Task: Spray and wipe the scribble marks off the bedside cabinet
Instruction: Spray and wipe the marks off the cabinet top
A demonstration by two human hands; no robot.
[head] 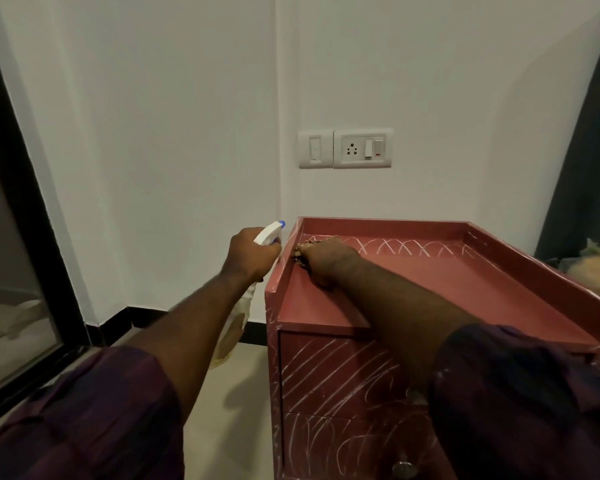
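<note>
The red bedside cabinet (pixel 465 289) stands against the white wall, with a raised rim round its top. White scribble marks (pixel 406 247) run along the inside of the back rim, and more cover the drawer fronts (pixel 333 372). My left hand (pixel 250 254) grips a spray bottle (pixel 269 233) with a white head and blue nozzle, just left of the cabinet's left rim. The bottle's clear body hangs below my wrist. My right hand (pixel 326 261) presses a brownish cloth (pixel 302 252) into the top's back left corner.
A switch and socket plate (pixel 345 148) is on the wall above the cabinet. A dark-framed glass door (pixel 18 271) stands at the left. Dark curtain and some light-coloured things (pixel 593 268) lie right of the cabinet. A round metal drawer knob (pixel 402 468) shows low down.
</note>
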